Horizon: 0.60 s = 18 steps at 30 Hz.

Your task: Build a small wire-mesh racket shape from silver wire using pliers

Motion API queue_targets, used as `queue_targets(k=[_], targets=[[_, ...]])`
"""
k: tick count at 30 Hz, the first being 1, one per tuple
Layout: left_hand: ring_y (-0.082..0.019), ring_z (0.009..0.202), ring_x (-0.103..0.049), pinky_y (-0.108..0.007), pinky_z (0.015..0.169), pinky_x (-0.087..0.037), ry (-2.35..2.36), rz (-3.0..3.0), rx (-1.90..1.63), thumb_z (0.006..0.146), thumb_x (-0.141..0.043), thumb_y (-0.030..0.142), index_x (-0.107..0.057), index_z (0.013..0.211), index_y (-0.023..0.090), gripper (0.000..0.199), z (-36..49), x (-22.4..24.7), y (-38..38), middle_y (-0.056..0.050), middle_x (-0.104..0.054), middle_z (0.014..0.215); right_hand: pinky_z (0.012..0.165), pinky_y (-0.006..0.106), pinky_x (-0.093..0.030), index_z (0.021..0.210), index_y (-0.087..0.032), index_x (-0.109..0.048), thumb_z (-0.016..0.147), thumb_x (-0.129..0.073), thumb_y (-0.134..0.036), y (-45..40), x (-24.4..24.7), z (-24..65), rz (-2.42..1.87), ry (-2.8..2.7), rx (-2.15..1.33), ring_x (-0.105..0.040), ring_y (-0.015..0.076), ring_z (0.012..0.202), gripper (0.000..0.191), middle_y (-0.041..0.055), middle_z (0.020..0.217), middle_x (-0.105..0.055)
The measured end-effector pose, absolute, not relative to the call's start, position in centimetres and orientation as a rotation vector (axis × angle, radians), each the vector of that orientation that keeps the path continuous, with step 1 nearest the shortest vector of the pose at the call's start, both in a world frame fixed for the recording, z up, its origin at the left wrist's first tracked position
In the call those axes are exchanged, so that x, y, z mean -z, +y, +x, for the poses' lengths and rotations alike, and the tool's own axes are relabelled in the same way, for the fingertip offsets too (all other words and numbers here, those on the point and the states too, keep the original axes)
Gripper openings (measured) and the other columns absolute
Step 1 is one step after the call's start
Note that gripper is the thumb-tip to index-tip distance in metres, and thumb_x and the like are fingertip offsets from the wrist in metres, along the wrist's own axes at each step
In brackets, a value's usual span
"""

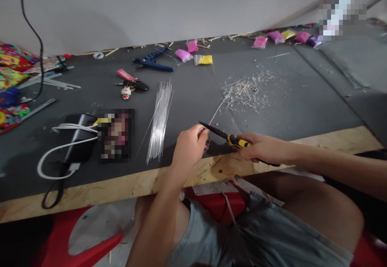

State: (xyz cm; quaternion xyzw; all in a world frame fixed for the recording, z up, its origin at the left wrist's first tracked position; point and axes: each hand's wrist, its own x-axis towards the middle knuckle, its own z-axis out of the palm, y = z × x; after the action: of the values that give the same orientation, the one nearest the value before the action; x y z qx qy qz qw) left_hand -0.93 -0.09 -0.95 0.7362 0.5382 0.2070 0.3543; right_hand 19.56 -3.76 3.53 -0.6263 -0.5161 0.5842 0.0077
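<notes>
My left hand (191, 144) is closed on a small piece of bent wire (207, 140) near the table's front edge. A straight end of wire (217, 111) sticks out from it toward a pile of metal clippings (249, 91). In my right hand (261, 149) are long-nosed pliers (232, 140) with yellow and black handles. Their dark tip reaches the wire beside my left fingers; whether the jaws grip it cannot be made out. Left of my left hand lies a bundle of straight silvery wires (159, 124).
Blue pliers (152, 62), keys with a figurine (126, 91), and small pink, purple and yellow packets (205, 60) lie farther back. At left are a black device (80, 138) with a white cable and colourful bags (15, 63). A wooden strip (121, 188) edges the table.
</notes>
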Motion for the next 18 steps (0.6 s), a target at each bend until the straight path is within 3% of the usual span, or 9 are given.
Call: queue_targets(k=[12, 18], targets=[[-0.01, 0.051, -0.061, -0.019, 0.047, -0.044, 1.308, 1.602, -0.643, 0.084, -0.046, 0.039, -0.058, 0.08, 0.019, 0.023, -0.8, 1.0, -0.3, -0.001, -0.066, 0.071, 0.055, 0.024, -0.039, 0.095, -0.017, -0.062, 0.068, -0.052, -0.026, -4.0, -3.7, 19.5, -1.929, -1.876, -1.523, -0.055, 0.0173, 0.069, 0.03, 0.0035, 0.08, -0.063], [-0.011, 0.051, -0.061, -0.02, 0.046, -0.047, 1.31, 1.508, -0.685, 0.082, -0.049, 0.038, -0.06, 0.082, 0.019, 0.022, -0.6, 1.2, -0.3, -0.002, -0.065, 0.07, 0.056, 0.025, -0.04, 0.095, -0.018, -0.063, 0.067, -0.055, -0.028, -4.1, -3.1, 19.6, -1.951, -1.9, -1.435, -0.057, 0.0191, 0.069, 0.031, 0.0037, 0.08, -0.066]])
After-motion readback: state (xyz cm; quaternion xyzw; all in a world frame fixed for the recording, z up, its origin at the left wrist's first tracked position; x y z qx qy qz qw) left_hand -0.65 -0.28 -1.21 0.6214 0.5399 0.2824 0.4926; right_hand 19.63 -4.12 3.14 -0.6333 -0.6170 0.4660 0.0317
